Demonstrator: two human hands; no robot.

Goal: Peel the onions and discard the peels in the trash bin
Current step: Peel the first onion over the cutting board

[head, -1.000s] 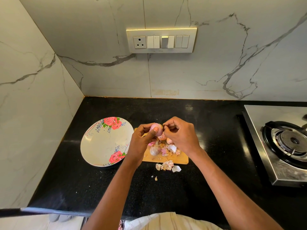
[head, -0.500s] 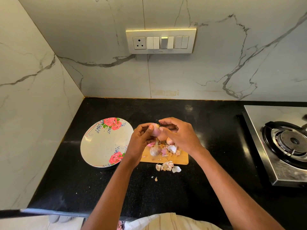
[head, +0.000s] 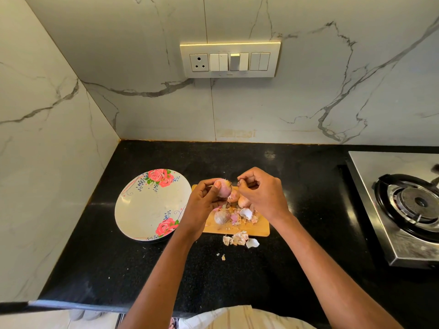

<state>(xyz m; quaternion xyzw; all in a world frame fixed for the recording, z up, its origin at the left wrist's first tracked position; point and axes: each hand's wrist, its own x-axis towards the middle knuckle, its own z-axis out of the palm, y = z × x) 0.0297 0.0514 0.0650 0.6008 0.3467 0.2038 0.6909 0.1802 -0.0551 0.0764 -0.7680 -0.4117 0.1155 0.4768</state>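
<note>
Our left hand [head: 202, 205] holds a small pink onion [head: 224, 187] above the far left corner of the board [head: 251, 230], thumb on its near side and the fingers curled around it. Just to the right of this grip, our right hand [head: 263, 193] has its fingers curled, and the fingertips [head: 242, 182] seem to pinch a small peel; we cannot tell it surely. Under both hands, more onions [head: 222, 216] and loose peels [head: 245, 213] lie on the board. Nearer to us from the grip, some peels [head: 240, 238] lie on the black counter [head: 237, 276]. To the left of the grip stands a flowered plate [head: 147, 210].
</note>
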